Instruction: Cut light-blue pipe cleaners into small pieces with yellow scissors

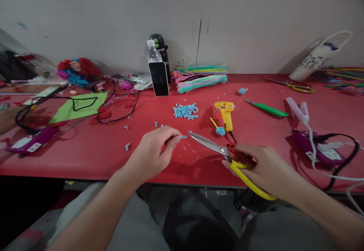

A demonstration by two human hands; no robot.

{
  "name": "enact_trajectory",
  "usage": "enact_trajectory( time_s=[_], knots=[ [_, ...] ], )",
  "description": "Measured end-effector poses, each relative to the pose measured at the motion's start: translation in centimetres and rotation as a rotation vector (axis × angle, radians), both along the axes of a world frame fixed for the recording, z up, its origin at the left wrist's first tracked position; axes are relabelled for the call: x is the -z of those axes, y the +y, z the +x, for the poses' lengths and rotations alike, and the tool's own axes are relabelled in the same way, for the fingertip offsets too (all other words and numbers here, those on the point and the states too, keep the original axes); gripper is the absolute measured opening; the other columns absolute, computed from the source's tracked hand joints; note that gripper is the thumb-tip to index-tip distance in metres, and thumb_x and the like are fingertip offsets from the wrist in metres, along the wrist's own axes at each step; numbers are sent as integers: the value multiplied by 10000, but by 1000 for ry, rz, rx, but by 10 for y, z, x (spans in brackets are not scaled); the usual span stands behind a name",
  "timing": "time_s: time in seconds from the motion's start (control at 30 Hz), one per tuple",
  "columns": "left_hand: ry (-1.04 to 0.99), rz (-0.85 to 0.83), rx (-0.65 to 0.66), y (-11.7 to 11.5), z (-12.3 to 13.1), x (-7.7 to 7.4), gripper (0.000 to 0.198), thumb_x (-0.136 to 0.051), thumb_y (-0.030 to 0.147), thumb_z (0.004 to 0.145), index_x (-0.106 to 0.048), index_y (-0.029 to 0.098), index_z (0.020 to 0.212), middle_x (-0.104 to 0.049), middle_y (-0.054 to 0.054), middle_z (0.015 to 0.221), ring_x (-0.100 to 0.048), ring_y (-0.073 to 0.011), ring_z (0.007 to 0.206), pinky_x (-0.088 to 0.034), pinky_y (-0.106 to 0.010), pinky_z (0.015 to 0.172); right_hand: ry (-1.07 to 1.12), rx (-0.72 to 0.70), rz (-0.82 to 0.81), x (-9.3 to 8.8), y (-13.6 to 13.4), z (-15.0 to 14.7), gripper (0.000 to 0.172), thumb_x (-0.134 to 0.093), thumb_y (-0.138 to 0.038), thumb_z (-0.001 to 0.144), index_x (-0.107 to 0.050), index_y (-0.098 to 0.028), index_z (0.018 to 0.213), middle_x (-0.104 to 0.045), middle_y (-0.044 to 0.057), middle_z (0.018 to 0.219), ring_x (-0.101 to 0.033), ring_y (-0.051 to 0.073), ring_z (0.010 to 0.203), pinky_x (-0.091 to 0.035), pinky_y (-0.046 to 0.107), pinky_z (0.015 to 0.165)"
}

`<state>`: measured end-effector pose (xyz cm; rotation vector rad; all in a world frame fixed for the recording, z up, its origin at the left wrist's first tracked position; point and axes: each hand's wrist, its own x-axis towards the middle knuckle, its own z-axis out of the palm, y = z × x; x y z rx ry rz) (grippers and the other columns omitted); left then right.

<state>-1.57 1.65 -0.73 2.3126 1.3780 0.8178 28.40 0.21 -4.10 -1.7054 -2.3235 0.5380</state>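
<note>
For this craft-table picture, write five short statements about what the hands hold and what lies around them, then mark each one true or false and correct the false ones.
1. The right hand holds yellow-handled scissors. True.
2. The left hand pinches a small blue piece at its fingertips. True.
3. The glue gun is green. False: it is yellow, and stands on the red table.
4. A pile of blue cut pieces lies beyond the hands. True.
5. The phone lies flat by the scissors. False: it stands propped against the bottles near the wall.
</note>
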Motion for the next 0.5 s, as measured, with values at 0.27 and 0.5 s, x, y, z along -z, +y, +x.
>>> enact_trajectory(
  time_s=[0.27, 0.5],
  knots=[
    [-5, 13, 13, 0, -1, 1, 125, -481, 223, 980, -588, 187, 926, -623, 14, 827, -556, -98, 742, -410, -227, 713, -13, -16, -1, 10, 2, 2, 190, -645, -341, 782, -499, -245, 708, -502, -45, 564, -384, 127, 495, -251, 238, 478],
    [-5, 20, 8, 0, -1, 2, 117, -488, 222, 977, -592, 190, 935, -629, 17, 838, -563, -94, 756, -416, -221, 723, -10, -9, -25, 12, 2, 4, 189, -637, -350, 786, -502, -246, 705, -497, -44, 561, -395, 129, 496, -264, 233, 478]
  ],
)
